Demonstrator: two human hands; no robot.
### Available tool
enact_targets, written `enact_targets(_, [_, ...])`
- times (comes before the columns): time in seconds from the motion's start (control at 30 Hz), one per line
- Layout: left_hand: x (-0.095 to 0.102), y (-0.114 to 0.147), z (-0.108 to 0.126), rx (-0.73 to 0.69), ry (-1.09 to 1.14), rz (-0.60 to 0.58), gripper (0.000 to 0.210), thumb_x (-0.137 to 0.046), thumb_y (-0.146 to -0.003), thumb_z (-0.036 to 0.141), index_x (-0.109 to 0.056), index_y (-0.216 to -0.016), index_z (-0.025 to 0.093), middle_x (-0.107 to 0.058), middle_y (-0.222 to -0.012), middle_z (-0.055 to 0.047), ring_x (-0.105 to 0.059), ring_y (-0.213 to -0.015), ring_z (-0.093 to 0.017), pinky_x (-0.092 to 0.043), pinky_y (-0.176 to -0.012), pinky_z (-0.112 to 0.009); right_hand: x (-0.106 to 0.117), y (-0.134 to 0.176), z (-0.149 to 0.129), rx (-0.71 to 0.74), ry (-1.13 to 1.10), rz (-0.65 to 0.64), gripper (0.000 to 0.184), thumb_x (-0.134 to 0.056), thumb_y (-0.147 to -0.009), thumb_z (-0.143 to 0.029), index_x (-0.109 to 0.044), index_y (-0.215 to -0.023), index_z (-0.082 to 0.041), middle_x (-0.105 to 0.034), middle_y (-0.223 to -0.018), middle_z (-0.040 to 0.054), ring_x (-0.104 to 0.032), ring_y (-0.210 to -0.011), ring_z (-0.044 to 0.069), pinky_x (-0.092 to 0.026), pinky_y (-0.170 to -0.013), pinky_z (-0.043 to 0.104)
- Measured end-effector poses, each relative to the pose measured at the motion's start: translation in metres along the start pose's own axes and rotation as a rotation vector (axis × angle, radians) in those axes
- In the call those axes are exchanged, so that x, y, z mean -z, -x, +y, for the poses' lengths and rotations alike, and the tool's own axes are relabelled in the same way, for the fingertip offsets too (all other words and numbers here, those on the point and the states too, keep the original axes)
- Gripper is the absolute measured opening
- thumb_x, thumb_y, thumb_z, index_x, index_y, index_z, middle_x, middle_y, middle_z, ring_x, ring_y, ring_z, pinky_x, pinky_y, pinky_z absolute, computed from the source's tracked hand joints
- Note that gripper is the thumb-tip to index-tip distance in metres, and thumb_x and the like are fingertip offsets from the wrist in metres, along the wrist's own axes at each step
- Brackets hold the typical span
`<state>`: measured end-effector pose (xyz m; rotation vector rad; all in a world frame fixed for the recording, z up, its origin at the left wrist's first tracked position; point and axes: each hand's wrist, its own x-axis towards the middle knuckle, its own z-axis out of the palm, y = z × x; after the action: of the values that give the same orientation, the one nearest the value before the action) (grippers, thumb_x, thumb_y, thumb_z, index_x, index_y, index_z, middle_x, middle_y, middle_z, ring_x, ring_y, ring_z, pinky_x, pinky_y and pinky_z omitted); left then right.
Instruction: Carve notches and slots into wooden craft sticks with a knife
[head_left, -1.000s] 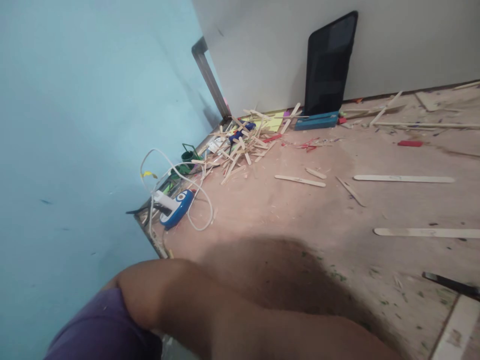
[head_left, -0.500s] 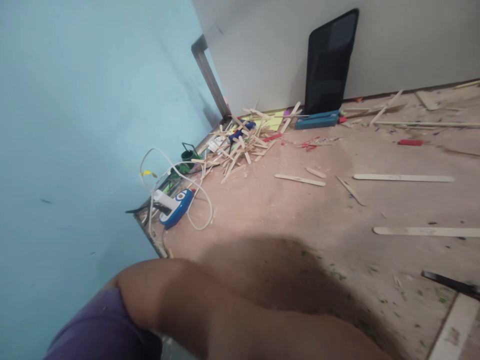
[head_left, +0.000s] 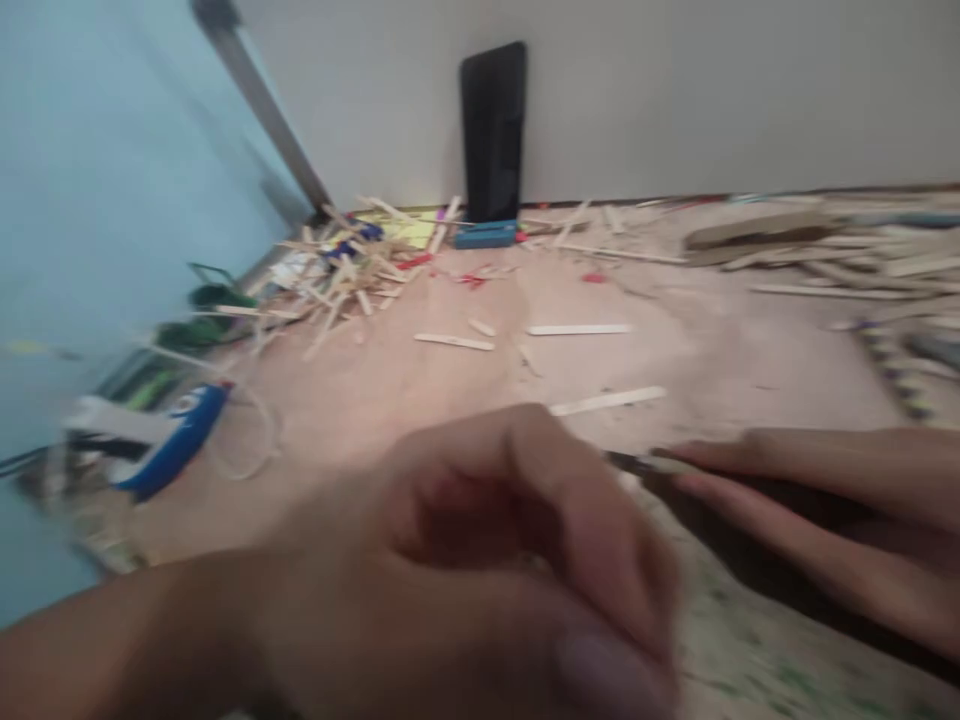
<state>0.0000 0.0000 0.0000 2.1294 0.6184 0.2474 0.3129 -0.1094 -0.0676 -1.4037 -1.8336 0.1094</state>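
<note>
My left hand point(head_left: 525, 580) fills the lower middle, blurred, with its fingers curled round and the thumb close to the fingertips. Whatever lies between those fingertips is hidden. At the right, my right hand point(head_left: 817, 500) reaches in with thumb and forefinger pressed together on a thin dark tool point(head_left: 632, 461); its kind is not clear. A pale craft stick point(head_left: 611, 400) lies just beyond the hands. Further back are another craft stick point(head_left: 577, 329) and a shorter stick point(head_left: 454, 342).
A black phone point(head_left: 493, 135) leans on the back wall in a blue stand point(head_left: 486, 235). Loose sticks point(head_left: 352, 275) heap up at the left back, and more sticks point(head_left: 840, 255) at the right back. A blue-and-white plug device point(head_left: 176, 440) with a cable sits by the left wall.
My view has swung to the right. The left hand has come into view where only the forearm showed, and the right hand now appears at the right.
</note>
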Motion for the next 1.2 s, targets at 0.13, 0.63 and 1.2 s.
enact_targets(0.13, [0.013,-0.035,-0.005,-0.089,0.444,0.031,0.055,-0.086,-0.119,0.079,-0.086,-0.101,0.027,-0.066,-0.068,0.003,-0.054,-0.053,-0.013,-0.045,-0.045,-0.027,0.021,-0.018,-0.013,-0.089,-0.021,-0.096,0.03,-0.07,-0.129,-0.023,-0.098,-0.118,-0.026,-0.099,-0.102,0.0021,-0.094,-0.076,0.021,-0.078,-0.072,0.027])
enact_targets(0.63, [0.017,-0.082,-0.02,-0.575,-0.575,-0.208,0.047,-0.096,-0.117,0.054,-0.084,-0.149,0.022,-0.084,-0.165,-0.018,-0.081,-0.152,-0.04,-0.063,-0.128,-0.055,0.026,-0.013,-0.004,-0.16,0.043,0.093,0.025,-0.078,-0.125,-0.025,-0.1,-0.111,-0.028,-0.1,-0.104,0.0052,-0.097,-0.08,0.028,-0.076,-0.067,0.032])
enact_targets(1.2, [0.001,-0.059,-0.043,-0.608,-0.694,0.021,0.078,-0.062,-0.13,0.08,-0.073,-0.162,0.009,-0.076,-0.177,-0.028,-0.07,-0.17,-0.049,-0.058,-0.139,-0.068,0.034,-0.005,-0.006,0.155,-0.02,-0.316,0.047,-0.066,-0.129,-0.013,-0.08,-0.168,-0.036,-0.091,-0.096,0.0011,-0.087,-0.071,0.026,-0.064,-0.055,0.043])
